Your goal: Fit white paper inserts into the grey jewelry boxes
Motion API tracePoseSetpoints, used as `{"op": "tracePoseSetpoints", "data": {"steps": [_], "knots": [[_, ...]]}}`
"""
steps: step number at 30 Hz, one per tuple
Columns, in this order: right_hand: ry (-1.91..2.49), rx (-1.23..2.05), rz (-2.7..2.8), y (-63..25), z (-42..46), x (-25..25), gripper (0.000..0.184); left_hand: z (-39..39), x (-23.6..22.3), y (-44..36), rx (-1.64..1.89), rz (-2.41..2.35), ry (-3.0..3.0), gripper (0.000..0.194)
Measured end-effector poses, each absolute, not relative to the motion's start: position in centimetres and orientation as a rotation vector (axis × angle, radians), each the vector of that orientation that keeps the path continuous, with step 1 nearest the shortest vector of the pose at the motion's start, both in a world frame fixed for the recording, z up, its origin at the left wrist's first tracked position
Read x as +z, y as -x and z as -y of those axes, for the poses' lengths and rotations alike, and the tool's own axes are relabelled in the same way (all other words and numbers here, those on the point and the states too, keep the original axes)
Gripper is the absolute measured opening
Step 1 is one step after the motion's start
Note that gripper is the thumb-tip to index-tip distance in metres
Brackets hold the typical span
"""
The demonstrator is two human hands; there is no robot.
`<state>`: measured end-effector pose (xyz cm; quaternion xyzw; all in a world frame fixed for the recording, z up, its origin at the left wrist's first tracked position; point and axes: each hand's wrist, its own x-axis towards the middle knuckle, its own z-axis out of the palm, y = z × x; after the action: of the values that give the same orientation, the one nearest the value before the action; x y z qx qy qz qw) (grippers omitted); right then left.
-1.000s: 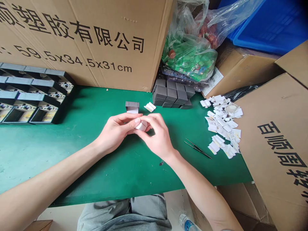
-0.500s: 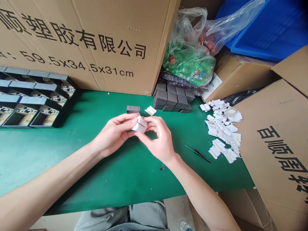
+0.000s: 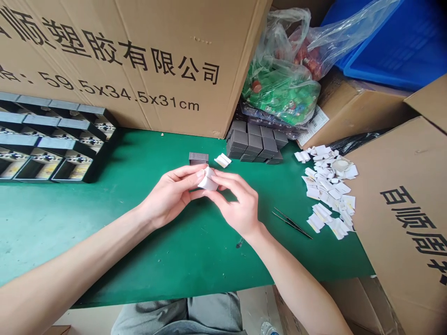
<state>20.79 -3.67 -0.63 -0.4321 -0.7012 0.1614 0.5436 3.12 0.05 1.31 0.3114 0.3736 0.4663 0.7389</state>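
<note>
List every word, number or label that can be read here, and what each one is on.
"顺塑胶有限公司" on the large cardboard carton, cut off at the left
"59.5x34.5x31cm" on the same carton
"百顺周" on the right-hand carton, the rest cut off
White barcode label: too small to read

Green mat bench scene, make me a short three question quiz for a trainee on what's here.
1. True or false: the left hand and the right hand both touch the white folded card piece.
2. Which is nearer the hands: the slender black tweezers or the heap of white paper scraps?
3. What lies just right of the small dark grey box on the green mat?

Key: 1 true; 2 the slender black tweezers; 3 a second white folded card piece.
</note>
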Motion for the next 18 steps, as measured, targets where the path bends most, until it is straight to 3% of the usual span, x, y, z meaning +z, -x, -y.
{"op": "tracePoseSetpoints", "data": {"steps": [6, 18], "knots": [[1.052, 0.364, 1.649, -20.33, 3.55, -0.87, 0.018, -0.02, 0.94, -3.15, 1.082, -0.834, -0.744, 0.037], [1.053, 0.351, 1.699, -19.86, 3.66, -1.03, 0.03, 0.25, 0.98, -3.08, 1.097, -0.862, -0.861, 0.037]]}}
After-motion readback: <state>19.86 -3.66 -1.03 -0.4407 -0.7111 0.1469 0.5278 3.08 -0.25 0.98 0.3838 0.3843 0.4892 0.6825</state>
